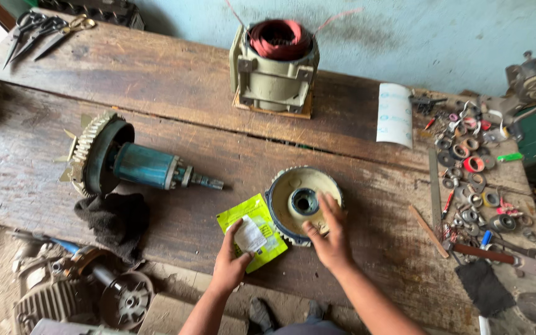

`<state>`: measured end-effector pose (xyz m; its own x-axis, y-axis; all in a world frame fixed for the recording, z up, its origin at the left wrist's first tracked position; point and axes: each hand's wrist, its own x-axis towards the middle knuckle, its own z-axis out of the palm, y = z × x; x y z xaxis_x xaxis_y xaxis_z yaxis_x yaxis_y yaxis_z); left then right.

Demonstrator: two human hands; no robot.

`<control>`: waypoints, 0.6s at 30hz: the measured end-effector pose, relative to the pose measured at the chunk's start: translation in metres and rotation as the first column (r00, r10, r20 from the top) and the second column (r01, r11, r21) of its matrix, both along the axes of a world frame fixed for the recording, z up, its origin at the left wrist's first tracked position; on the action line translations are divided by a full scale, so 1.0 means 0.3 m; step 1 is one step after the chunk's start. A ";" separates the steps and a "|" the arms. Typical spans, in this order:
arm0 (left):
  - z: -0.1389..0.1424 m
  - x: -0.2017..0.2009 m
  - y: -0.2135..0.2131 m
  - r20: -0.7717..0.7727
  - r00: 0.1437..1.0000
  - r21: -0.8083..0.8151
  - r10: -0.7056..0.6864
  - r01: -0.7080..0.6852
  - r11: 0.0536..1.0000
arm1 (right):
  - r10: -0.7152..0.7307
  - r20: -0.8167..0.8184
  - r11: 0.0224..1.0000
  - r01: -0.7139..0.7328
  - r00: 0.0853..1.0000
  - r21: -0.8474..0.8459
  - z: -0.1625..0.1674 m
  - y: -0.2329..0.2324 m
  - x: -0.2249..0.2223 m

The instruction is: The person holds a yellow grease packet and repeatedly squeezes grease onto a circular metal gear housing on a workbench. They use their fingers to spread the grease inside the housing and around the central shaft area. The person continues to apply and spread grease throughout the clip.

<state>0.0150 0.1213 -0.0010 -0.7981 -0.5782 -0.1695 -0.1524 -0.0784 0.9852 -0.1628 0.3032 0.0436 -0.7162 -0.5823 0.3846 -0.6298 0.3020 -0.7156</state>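
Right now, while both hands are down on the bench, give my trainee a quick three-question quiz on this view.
1. True or false: the right hand rests on the round end cover.
2. What does the left hand touch? A) scissors B) green packet C) black cloth
3. Fill in: the stator with red windings stands at the ____ edge of the bench, by the wall.

Key
1. True.
2. B: the green packet, beside the cover.
3. Far.
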 end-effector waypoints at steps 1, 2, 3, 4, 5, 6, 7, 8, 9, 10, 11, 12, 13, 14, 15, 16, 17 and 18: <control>-0.009 0.007 0.007 -0.016 1.000 0.025 -0.001 0.001 1.000 | 0.016 0.058 0.999 -0.014 0.998 -0.032 0.013 0.021 0.002; -0.019 0.011 0.010 -0.049 0.999 0.088 0.009 -0.005 0.996 | 0.083 0.101 0.995 -0.077 0.991 -0.060 0.029 0.041 0.001; -0.023 0.011 0.011 -0.082 0.996 0.151 0.023 -0.010 0.989 | 0.151 0.142 0.986 -0.138 0.978 -0.093 0.047 0.061 0.001; -0.028 0.017 0.016 -0.111 0.993 0.215 0.042 -0.018 0.976 | 0.220 0.183 0.972 -0.199 0.958 -0.126 0.062 0.078 0.015; -0.037 0.030 0.021 -0.129 0.989 0.260 0.064 -0.029 0.965 | 0.273 0.194 0.962 -0.265 0.942 -0.067 0.073 0.088 0.039; -0.042 0.042 0.026 -0.148 0.985 0.304 0.092 -0.043 0.952 | 0.329 0.206 0.942 -0.335 0.921 -0.009 0.083 0.091 0.061; -0.038 0.057 0.032 -0.166 0.979 0.347 0.120 -0.056 0.936 | 0.384 0.222 0.914 -0.403 0.896 0.046 0.090 0.090 0.087; -0.030 0.070 0.038 -0.163 0.979 0.345 0.121 -0.059 0.937 | 0.406 0.088 0.905 -0.413 0.910 0.100 0.094 0.081 0.119; -0.017 0.076 0.040 -0.170 0.978 0.338 0.124 -0.060 0.939 | 0.430 -0.059 0.896 -0.417 0.901 0.151 0.095 0.062 0.152; 0.001 0.078 0.045 -0.181 0.975 0.329 0.126 -0.060 0.942 | 0.450 -0.208 0.889 -0.413 0.868 0.200 0.098 0.041 0.177; 0.021 0.077 0.053 -0.218 0.967 0.331 0.132 -0.054 0.942 | 0.443 -0.212 0.893 -0.405 0.871 0.198 0.100 0.019 0.196; 0.043 0.073 0.061 -0.254 0.957 0.331 0.137 -0.047 0.942 | 0.433 -0.218 0.897 -0.396 0.874 0.195 0.103 -0.002 0.212; 0.065 0.070 0.072 -0.289 0.947 0.333 0.141 -0.038 0.942 | 0.424 -0.221 0.902 -0.386 0.879 0.193 0.106 -0.016 0.224; 0.085 0.067 0.085 -0.307 0.939 0.320 0.153 -0.050 0.946 | 0.415 -0.209 0.907 -0.384 0.885 0.174 0.109 -0.028 0.228; 0.104 0.062 0.095 -0.325 0.932 0.305 0.162 -0.059 0.950 | 0.404 -0.197 0.913 -0.379 0.893 0.153 0.110 -0.039 0.228; 0.121 0.063 0.101 -0.341 0.925 0.292 0.168 -0.066 0.954 | 0.391 -0.183 0.919 -0.372 0.902 0.133 0.110 -0.044 0.226; 0.135 0.066 0.101 -0.338 0.923 0.300 0.182 -0.077 0.951 | 0.399 -0.155 0.917 -0.388 0.904 0.096 0.108 -0.046 0.222; 0.145 0.066 0.103 -0.334 0.922 0.311 0.196 -0.089 0.946 | 0.408 -0.126 0.913 -0.403 0.904 0.061 0.105 -0.041 0.214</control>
